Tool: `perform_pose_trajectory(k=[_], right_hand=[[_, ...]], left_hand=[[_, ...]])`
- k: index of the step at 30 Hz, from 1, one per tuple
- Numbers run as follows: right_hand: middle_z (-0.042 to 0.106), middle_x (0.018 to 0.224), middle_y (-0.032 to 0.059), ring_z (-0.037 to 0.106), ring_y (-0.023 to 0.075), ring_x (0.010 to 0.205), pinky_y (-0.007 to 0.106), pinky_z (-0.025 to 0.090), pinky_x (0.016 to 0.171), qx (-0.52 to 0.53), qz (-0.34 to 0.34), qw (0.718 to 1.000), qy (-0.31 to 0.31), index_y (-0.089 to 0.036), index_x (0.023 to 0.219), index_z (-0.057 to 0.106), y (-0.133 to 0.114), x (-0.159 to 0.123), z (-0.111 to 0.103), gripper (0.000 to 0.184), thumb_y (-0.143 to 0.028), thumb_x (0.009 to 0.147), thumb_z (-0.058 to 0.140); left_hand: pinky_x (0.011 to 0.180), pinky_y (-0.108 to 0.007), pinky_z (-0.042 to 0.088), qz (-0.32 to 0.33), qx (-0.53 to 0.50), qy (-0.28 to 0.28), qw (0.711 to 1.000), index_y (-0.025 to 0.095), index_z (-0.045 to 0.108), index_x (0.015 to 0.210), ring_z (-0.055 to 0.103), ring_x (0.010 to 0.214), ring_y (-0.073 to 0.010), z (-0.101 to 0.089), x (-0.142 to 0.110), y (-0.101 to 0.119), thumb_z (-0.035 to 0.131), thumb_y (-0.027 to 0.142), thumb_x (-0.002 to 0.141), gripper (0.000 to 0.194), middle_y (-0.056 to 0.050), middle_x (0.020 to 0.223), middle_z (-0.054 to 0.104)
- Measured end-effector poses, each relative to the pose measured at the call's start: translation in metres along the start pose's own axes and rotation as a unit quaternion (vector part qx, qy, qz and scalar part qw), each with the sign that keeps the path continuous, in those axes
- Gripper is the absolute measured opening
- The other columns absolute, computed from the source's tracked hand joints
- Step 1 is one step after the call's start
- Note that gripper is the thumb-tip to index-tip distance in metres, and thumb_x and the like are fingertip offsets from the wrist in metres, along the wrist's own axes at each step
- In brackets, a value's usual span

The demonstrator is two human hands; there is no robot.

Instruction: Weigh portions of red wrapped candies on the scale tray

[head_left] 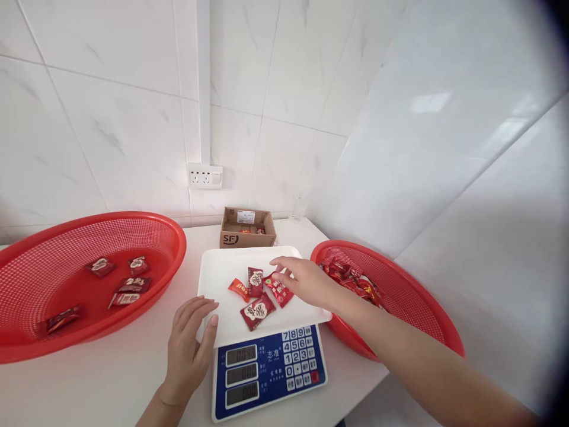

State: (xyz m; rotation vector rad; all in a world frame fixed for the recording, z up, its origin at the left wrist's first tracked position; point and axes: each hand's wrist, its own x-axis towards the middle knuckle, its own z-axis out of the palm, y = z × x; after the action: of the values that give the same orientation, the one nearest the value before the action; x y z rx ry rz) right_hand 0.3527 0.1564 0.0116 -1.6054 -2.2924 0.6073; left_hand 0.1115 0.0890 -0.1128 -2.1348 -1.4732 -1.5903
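Observation:
My right hand (304, 280) reaches over the white scale tray (222, 267). Its fingers are slightly apart, and their tips overlap the upper end of a bright red candy packet (281, 293); whether they press on it is hard to see. Beside that packet lie a small orange-red candy (239, 289) and two dark red candy packets with pale print, one upright (255, 281) and one slanted (258, 311). My left hand (190, 335) is open and holds nothing, its fingers at the tray's left edge. Below the tray is the scale's blue panel (271, 373) with displays and keys.
A red plastic basket (171, 237) with several dark red packets stands at left. Another red basket (427, 302) at right holds a pile of red packets. Behind the tray sits a small cardboard box (244, 239) with packets inside. A wall socket (205, 176) is above the table.

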Motion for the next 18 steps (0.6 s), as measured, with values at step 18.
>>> perform_pose_trajectory(k=[18], right_hand=[[0.067, 0.108, 0.0099, 0.064, 0.0281, 0.095, 0.034, 0.047, 0.079, -0.134, 0.225, 0.961, -0.086, -0.024, 0.129, 0.055, 0.174, -0.036, -0.013, 0.063, -0.033, 0.069, 0.073]], left_hand=[[0.089, -0.04, 0.042, -0.021, -0.045, 0.017, 0.999, 0.023, 0.061, 0.102, 0.057, 0.099, -0.0244, 0.008, -0.004, -0.007, 0.049, 0.028, 0.088, 0.019, -0.007, 0.1, 0.063]])
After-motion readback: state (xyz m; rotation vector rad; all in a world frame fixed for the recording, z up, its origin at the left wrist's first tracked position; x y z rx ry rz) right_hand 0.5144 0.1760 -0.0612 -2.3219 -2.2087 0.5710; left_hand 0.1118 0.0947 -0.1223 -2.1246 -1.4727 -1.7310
